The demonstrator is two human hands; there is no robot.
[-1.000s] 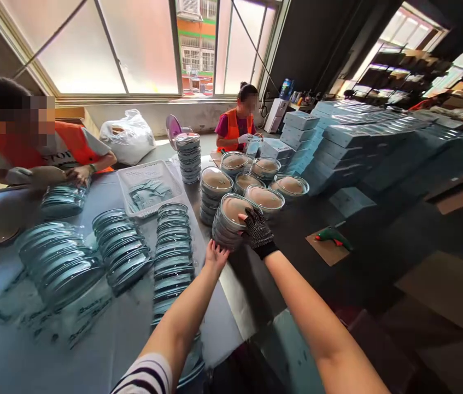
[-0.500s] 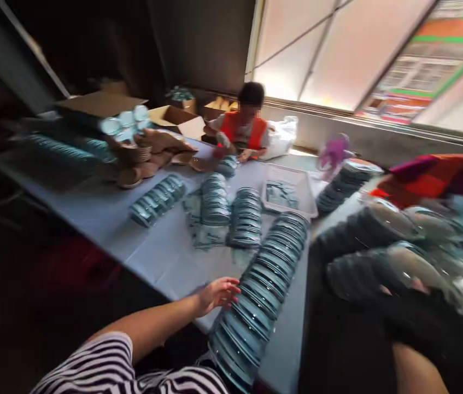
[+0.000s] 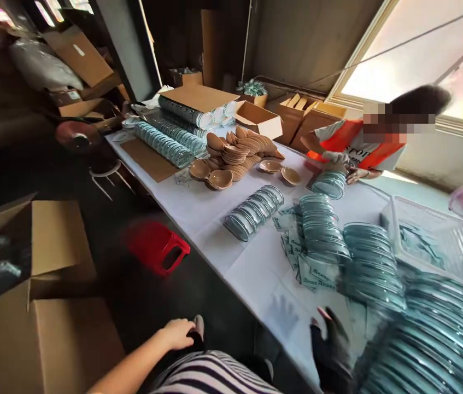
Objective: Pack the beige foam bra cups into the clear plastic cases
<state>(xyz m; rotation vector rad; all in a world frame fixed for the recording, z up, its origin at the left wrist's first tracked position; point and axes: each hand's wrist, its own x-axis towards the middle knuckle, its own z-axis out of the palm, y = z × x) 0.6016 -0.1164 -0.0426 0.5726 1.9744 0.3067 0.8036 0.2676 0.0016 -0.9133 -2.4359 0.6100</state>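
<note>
Our left hand [image 3: 180, 332] hangs off the bench's near edge, fingers curled on something dark. Our gloved right hand [image 3: 332, 345], blurred, grip unclear, touches the row of glass lids [image 3: 428, 339] at the bench's [image 3: 215, 219] near right corner.

Bare white table [image 3: 215, 241]: open strip along near edge, left of glass-lid rows [image 3: 253, 212]. Right side blocked by lid stacks [image 3: 370, 271] and white basket [image 3: 452, 246]. Far end blocked by brown dishes [image 3: 235, 156].
</note>
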